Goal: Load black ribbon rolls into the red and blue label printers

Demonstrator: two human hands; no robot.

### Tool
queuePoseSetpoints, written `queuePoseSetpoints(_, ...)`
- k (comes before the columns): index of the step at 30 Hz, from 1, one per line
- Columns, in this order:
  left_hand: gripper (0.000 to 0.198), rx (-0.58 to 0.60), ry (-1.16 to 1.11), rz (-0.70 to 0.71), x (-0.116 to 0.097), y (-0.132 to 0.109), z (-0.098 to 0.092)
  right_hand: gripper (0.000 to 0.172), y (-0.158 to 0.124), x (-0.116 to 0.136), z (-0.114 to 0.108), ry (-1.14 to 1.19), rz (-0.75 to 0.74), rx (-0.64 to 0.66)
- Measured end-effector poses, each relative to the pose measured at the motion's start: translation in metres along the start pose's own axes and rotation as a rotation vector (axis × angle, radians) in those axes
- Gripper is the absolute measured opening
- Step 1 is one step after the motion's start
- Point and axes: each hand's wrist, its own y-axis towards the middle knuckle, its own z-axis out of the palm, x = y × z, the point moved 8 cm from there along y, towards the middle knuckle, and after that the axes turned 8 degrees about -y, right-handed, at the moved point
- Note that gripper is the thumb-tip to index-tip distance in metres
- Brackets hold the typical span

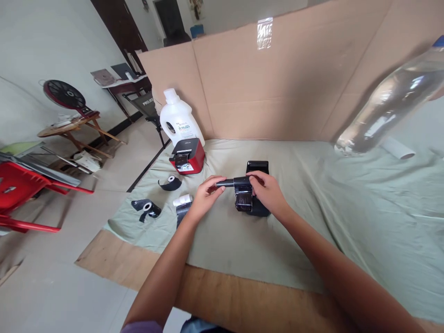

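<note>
My left hand (pixel 209 193) pinches the left end of a slim black rod (pixel 227 183). The rod runs into a roll of black ribbon (pixel 241 181), whose right end is between the fingers of my right hand (pixel 265 187). A shiny dark strip of film (pixel 243 201) hangs from the roll. Behind and below my right hand sits a black boxy device (pixel 257 165), partly covered by the hand and the film. Left of my left hand lies a white roll with dark film (pixel 182 200), partly hidden by my forearm.
A red and black label printer (pixel 197 157) stands at the back left before a white jug (pixel 178 115). Two small ribbon rolls (pixel 151 209) (pixel 171 184) lie on the left of the green cloth (pixel 294 185). Cardboard (pixel 263 88) walls the back; a large clear bottle (pixel 385 101) leans at right.
</note>
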Motion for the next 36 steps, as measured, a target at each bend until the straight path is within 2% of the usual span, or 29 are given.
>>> queuePoseSetpoints(5, 0.034, -0.089, -0.156, -0.069, 0.002, -0.004, 0.005, 0.03, -0.003, 0.009, -0.007, -0.043, -0.068, -0.071)
queuePoseSetpoints(10, 0.042, -0.146, -0.137, -0.123, 0.007, -0.01, 0.011, 0.029, -0.008, 0.017, 0.005, -0.16, -0.265, -0.08)
queuePoseSetpoints(14, 0.051, -0.144, -0.156, -0.11, 0.006, -0.013, 0.022, 0.031, -0.011, 0.013, 0.013, -0.185, -0.315, -0.089)
queuePoseSetpoints(19, 0.063, -0.088, -0.284, -0.144, 0.008, -0.016, 0.037, 0.03, -0.016, 0.017, 0.022, -0.201, -0.366, -0.049)
queuePoseSetpoints(22, 0.066, -0.049, -0.238, -0.152, 0.01, -0.019, 0.044, 0.03, -0.018, 0.019, 0.025, -0.191, -0.388, -0.028)
queuePoseSetpoints(26, 0.063, -0.092, -0.14, -0.135, 0.011, -0.022, 0.043, 0.029, -0.017, 0.019, 0.025, -0.214, -0.398, 0.002)
queuePoseSetpoints(29, 0.061, -0.123, -0.114, -0.119, 0.01, -0.023, 0.043, 0.028, -0.013, 0.018, 0.025, -0.297, -0.401, 0.082)
queuePoseSetpoints(33, 0.06, -0.121, -0.106, -0.127, 0.011, -0.025, 0.047, 0.033, -0.011, 0.02, 0.022, -0.367, -0.45, 0.204)
queuePoseSetpoints(36, 0.06, -0.119, -0.123, -0.135, 0.013, -0.026, 0.049, 0.039, -0.01, 0.022, 0.017, -0.386, -0.472, 0.225)
